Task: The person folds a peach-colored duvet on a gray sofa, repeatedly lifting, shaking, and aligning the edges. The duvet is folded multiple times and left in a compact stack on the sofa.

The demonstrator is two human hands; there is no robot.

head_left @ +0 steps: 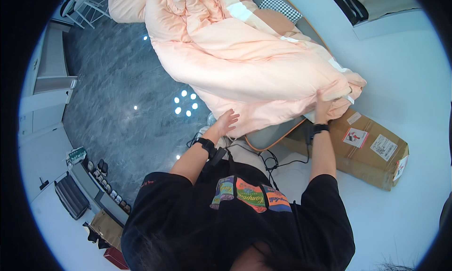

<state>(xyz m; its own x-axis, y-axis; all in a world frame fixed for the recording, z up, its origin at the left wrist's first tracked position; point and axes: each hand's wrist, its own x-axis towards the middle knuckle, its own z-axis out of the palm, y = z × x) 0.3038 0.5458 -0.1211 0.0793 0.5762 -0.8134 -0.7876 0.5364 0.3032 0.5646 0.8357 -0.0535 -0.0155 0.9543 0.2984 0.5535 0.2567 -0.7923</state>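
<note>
A puffy peach-pink duvet (254,69) lies spread and wrinkled over a grey upholstered bed or sofa (273,133) with orange piping. My left hand (226,123) is at the duvet's near left edge, fingers apart, holding nothing. At the near right corner, my right hand (322,110) touches the bunched fabric. Its fingers are blurred and partly lost against the cloth, so whether they grip it is unclear. Both wrists wear black bands. Beige and white bedding (272,20) shows along the duvet's far side, beside a houndstooth cushion (280,8).
Right of the bed, a long cardboard box (367,147) with labels leans close to the wall. Black cables (272,161) hang near my legs. At left are the grey floor (116,69), a row of shoes (106,182), a dark suitcase (71,196) and another carton (106,228).
</note>
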